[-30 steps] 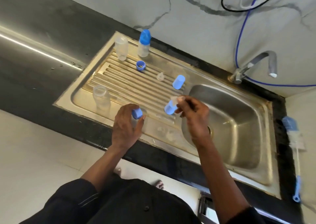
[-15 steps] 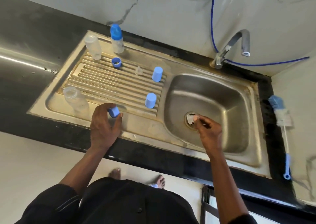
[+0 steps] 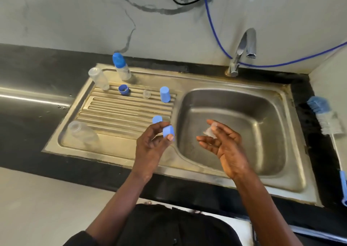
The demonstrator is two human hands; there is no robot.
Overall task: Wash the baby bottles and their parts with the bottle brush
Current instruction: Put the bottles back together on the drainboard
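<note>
Left hand (image 3: 150, 146) pinches blue cap (image 3: 168, 131); right hand (image 3: 227, 148) holds clear teat (image 3: 210, 132).

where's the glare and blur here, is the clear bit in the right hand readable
Head view: glare streak on the steel counter; the clear part in the right hand is blurred, shape unreadable; the blue cap in the left hand looks sharp.

Both bare forearms rise from the bottom of the frame toward its centre. The left hand (image 3: 150, 146), just left of centre, shows its back, its thumb and curled fingertips pinching a blue cap (image 3: 168, 131). The right hand (image 3: 228, 152), just right of centre, turns its palm leftward with fingers loosely spread, thumb and forefinger holding a clear piece (image 3: 210, 131).
</note>
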